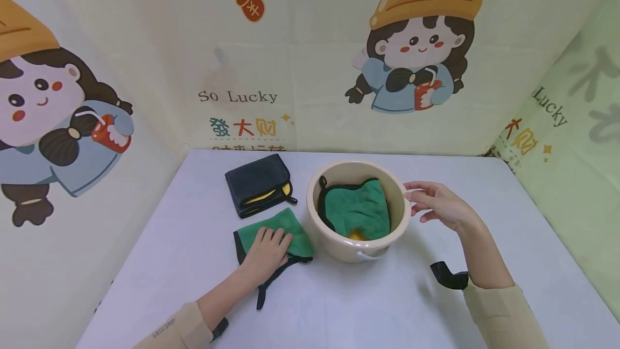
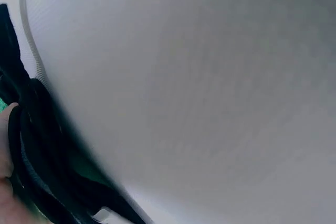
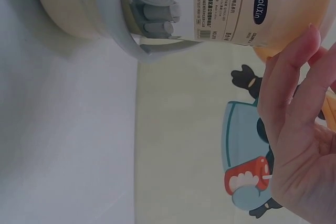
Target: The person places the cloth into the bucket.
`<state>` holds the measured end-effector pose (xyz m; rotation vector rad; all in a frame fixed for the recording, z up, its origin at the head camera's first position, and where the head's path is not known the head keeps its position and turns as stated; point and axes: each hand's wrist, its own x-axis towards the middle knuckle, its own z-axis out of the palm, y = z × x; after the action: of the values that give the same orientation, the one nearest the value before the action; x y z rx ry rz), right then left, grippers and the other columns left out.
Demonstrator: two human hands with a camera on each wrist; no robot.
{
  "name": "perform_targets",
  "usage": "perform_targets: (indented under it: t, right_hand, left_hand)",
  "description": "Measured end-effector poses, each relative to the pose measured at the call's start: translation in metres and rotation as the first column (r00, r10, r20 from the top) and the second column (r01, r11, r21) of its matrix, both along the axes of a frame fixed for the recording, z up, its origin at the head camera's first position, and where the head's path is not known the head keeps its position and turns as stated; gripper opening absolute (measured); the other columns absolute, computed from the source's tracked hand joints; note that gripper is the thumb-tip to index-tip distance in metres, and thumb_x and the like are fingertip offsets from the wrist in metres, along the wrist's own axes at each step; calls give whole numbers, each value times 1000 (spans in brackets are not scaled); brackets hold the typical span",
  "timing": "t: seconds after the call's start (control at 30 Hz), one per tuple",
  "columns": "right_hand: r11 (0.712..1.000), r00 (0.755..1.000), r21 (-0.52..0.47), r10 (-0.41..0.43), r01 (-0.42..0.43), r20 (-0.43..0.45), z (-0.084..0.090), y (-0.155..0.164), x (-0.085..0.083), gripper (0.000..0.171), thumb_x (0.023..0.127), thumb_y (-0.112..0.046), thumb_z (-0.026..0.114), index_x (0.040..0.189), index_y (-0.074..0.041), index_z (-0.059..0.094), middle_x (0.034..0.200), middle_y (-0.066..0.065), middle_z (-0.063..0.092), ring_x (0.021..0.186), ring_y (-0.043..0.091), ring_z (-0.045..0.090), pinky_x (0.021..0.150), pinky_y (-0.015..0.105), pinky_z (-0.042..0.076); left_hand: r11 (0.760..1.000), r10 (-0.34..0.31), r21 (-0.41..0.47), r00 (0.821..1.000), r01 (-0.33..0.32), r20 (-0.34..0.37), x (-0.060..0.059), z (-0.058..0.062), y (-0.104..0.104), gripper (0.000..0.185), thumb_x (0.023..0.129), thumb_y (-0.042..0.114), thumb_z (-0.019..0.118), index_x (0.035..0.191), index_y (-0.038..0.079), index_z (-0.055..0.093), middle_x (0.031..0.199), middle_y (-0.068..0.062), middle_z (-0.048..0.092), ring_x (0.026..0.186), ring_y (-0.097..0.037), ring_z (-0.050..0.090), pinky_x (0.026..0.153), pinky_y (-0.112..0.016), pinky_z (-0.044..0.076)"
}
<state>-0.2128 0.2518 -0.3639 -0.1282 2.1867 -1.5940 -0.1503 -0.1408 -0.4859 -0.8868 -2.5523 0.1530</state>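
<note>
My left hand (image 1: 265, 255) lies over a folded green cloth (image 1: 290, 228) with black edging and a black hanging loop, gripping it at the table. In the left wrist view the cloth's black edge (image 2: 47, 156) bunches beside part of that hand, mostly cut off. A cream bucket (image 1: 334, 241) stands upright to the right, holding another green cloth (image 1: 358, 206) with black trim and a bit of yellow. At the bucket's right rim is my right hand (image 1: 441, 203), fingers extended and slightly bent, fingertips at the rim.
A folded dark grey cloth (image 1: 256, 179) with a yellow lining lies behind the left hand, left of the bucket. The bucket carries a printed label (image 3: 226, 6) and a pale handle (image 1: 370, 255). Printed fabric walls (image 1: 319, 69) border the white table (image 1: 349, 306).
</note>
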Motion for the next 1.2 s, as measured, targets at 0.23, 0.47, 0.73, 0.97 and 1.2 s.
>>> perform_targets:
  t: [0.23, 0.47, 0.73, 0.97, 1.2]
  right_hand:
    - [1000, 1000, -2, -1, 1, 3, 0, 1, 0, 57, 91, -24, 56, 133, 7, 34, 79, -4, 64, 67, 11, 60, 54, 25, 51]
    - [1000, 1000, 2, -8, 7, 7, 0, 0, 0, 56, 91, -25, 57, 132, 6, 35, 78, -4, 64, 67, 11, 60, 55, 25, 51]
    - [1000, 1000, -8, -2, 2, 2, 0, 1, 0, 56, 91, -23, 56, 133, 7, 34, 79, -5, 64, 67, 11, 60, 55, 25, 50]
    - [1000, 1000, -15, 0, 0, -2, 0, 1, 1, 54, 92, -22, 55, 133, 7, 34, 79, -5, 64, 68, 13, 61, 54, 24, 50]
    - [1000, 1000, -27, -6, 6, 0, 0, 0, 1, 54, 91, -22, 56, 132, 8, 35, 80, -4, 64, 67, 13, 61, 53, 24, 50]
  left_hand:
    - [1000, 20, -15, 999, -20, 32, -1, 2, -1, 38, 77, 27, 71, 104, 8, 52, 92, -10, 55, 83, -27, 55, 83, -42, 44]
    - [999, 30, -15, 999, -29, 42, -1, 3, -3, 43, 75, 26, 74, 106, 6, 51, 94, -12, 55, 84, -28, 56, 81, -42, 45]
    - [999, 33, 13, 998, -32, -53, -5, 11, -7, 51, 67, 27, 80, 102, 5, 50, 93, -13, 54, 81, -28, 56, 77, -42, 47]
    - [998, 41, 52, 982, -32, -183, -15, 26, -14, 53, 61, 25, 84, 98, 4, 51, 88, -13, 53, 75, -29, 55, 73, -41, 46]
    - [997, 43, 80, 956, -21, -292, -24, 58, -18, 48, 64, 19, 81, 97, 0, 51, 85, -16, 53, 72, -30, 54, 70, -42, 45]
